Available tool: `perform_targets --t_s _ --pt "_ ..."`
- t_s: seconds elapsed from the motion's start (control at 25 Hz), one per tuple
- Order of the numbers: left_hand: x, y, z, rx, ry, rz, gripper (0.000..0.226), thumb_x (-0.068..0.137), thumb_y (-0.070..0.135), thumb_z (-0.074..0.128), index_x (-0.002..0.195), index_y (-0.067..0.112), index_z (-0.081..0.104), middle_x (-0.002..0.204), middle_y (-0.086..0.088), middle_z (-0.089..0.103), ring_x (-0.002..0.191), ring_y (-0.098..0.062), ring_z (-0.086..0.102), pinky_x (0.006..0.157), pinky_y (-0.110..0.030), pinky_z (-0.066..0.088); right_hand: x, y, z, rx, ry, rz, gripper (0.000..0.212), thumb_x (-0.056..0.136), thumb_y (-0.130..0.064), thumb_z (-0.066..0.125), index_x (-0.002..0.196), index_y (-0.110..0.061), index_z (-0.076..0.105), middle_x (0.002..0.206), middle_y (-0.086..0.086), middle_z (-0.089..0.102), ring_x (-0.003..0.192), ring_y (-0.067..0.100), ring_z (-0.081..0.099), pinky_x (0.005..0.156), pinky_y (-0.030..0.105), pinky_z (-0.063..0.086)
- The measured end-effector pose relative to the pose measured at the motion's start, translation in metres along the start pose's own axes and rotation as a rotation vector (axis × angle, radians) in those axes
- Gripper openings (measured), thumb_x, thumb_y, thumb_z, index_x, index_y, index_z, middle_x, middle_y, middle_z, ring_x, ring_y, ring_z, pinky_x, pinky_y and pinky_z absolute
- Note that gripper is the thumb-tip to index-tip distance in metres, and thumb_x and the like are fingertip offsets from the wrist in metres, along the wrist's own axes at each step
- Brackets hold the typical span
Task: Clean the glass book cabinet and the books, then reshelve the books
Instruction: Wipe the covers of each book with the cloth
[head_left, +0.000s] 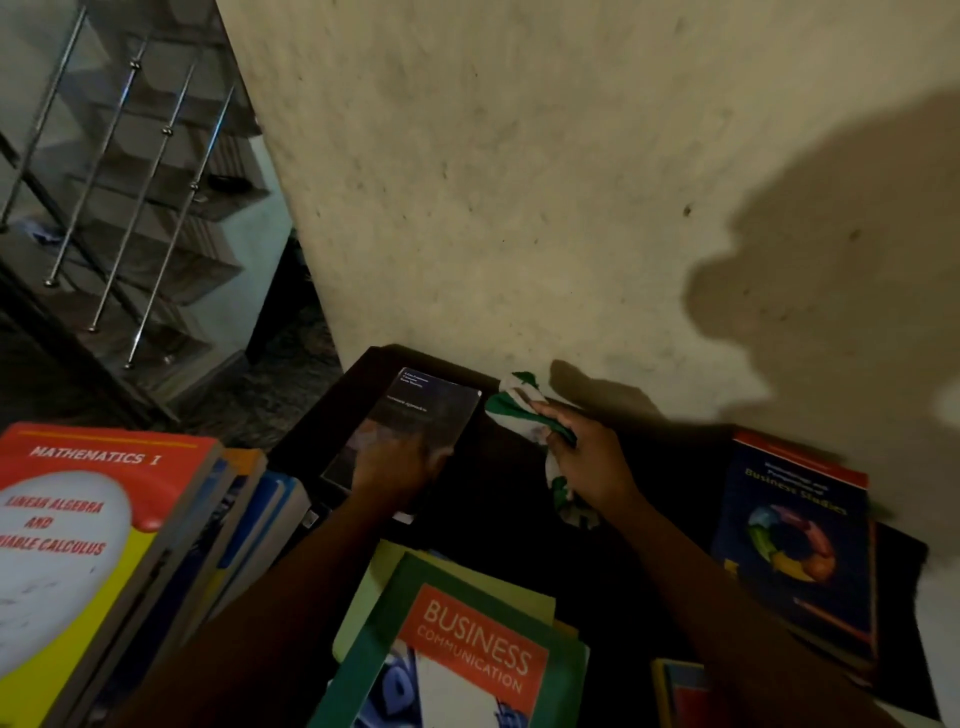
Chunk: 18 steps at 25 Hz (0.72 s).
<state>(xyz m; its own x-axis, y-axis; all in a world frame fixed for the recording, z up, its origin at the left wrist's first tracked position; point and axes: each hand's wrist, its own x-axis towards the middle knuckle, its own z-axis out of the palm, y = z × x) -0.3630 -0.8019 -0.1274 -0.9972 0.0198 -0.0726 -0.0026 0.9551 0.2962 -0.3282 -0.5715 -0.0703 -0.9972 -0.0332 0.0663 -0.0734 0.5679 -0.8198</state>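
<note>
Several textbooks (467, 660); left hand (395, 470) on dark book (426, 415), grip unclear; right hand (587, 457) grips cloth (511, 410).

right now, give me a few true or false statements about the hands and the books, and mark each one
1. The right hand holds a green and white cloth. True.
2. The left hand rests on the Business Communication book. False: it rests on the dark book near the wall; the Business Communication book lies nearer the camera.
3. The Mathematics I book tops the stack at the left. True.
4. The Business Studies book lies between the two hands. False: the Business Studies book lies to the right of the right hand.
</note>
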Motion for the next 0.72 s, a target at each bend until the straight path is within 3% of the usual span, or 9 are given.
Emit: perform_targets --t_s 0.04,0.08,0.12,0.2,0.28,0.44,0.6,0.72 --pt "0.002 -0.009 -0.006 0.033 0.004 -0.032 0.079 0.087 0.07 0.006 0.129 0.02 0.049 0.12 -0.011 0.058 0.108 -0.028 0.056 0.074 -0.033 0.04 0.0 -0.002 0.004 0.018 -0.014 -0.001 0.035 0.093 -0.006 0.052 0.126 -0.015 0.058 0.131 -0.001 0.056 0.121 0.006 0.047 0.097 0.01 0.031" --pt "0.007 -0.019 -0.015 0.063 -0.043 -0.149 0.073 0.089 0.068 0.015 0.134 0.02 0.045 0.132 -0.015 0.048 0.119 -0.032 0.048 0.085 -0.04 0.042 0.0 -0.005 0.009 0.031 -0.029 -0.003 0.035 0.093 -0.005 0.051 0.126 -0.015 0.058 0.13 -0.002 0.056 0.118 0.002 0.046 0.094 0.007 0.029" --pt "0.012 -0.031 -0.019 0.029 -0.156 -0.296 0.065 0.092 0.06 0.03 0.14 0.017 0.036 0.143 -0.018 0.034 0.129 -0.037 0.035 0.098 -0.048 0.035 0.0 -0.007 0.014 0.042 -0.039 -0.005 0.036 0.093 -0.004 0.051 0.126 -0.015 0.058 0.13 -0.003 0.056 0.114 -0.001 0.044 0.092 0.005 0.028" --pt "0.017 -0.045 -0.019 -0.107 -0.304 -0.544 0.072 0.091 0.049 0.049 0.145 0.008 0.025 0.149 -0.021 0.018 0.136 -0.04 0.021 0.109 -0.049 0.024 0.004 -0.009 0.025 0.06 -0.054 -0.004 0.037 0.093 -0.003 0.05 0.127 -0.015 0.057 0.131 -0.003 0.056 0.114 -0.002 0.044 0.093 0.004 0.027" --pt "0.02 -0.049 -0.016 -0.255 -0.279 -0.582 0.069 0.089 0.04 0.058 0.14 0.0 0.033 0.145 -0.024 0.03 0.132 -0.038 0.03 0.107 -0.043 0.029 0.013 -0.008 0.032 0.048 -0.054 -0.009 0.037 0.093 -0.002 0.05 0.128 -0.014 0.057 0.132 -0.001 0.055 0.119 0.004 0.046 0.094 0.005 0.028" --pt "0.014 -0.052 0.0 -0.816 -0.097 -0.425 0.035 0.094 0.016 0.053 0.124 -0.002 0.053 0.113 -0.016 0.056 0.11 -0.033 0.053 0.087 -0.033 0.039 0.046 0.002 0.031 0.019 0.01 -0.045 0.038 0.094 -0.004 0.05 0.129 -0.016 0.055 0.135 0.002 0.053 0.125 0.013 0.047 0.094 0.008 0.029" --pt "0.024 -0.067 0.021 -1.275 -0.115 -0.597 0.025 0.097 0.016 0.044 0.098 0.003 0.064 0.115 -0.029 0.06 0.099 -0.037 0.059 0.094 -0.047 0.046 0.107 0.011 0.056 -0.012 0.028 -0.123 0.045 0.093 0.0 0.048 0.135 -0.015 0.047 0.142 0.007 0.045 0.13 0.021 0.041 0.101 0.013 0.027" --pt "0.029 -0.068 0.025 -1.383 -0.13 -0.686 0.028 0.095 0.02 0.046 0.096 0.0 0.066 0.106 -0.028 0.063 0.089 -0.036 0.061 0.087 -0.046 0.049 0.135 0.021 0.108 -0.126 -0.152 -0.153 0.054 0.093 0.001 0.046 0.144 -0.012 0.033 0.149 0.011 0.032 0.137 0.025 0.031 0.111 0.024 0.02"
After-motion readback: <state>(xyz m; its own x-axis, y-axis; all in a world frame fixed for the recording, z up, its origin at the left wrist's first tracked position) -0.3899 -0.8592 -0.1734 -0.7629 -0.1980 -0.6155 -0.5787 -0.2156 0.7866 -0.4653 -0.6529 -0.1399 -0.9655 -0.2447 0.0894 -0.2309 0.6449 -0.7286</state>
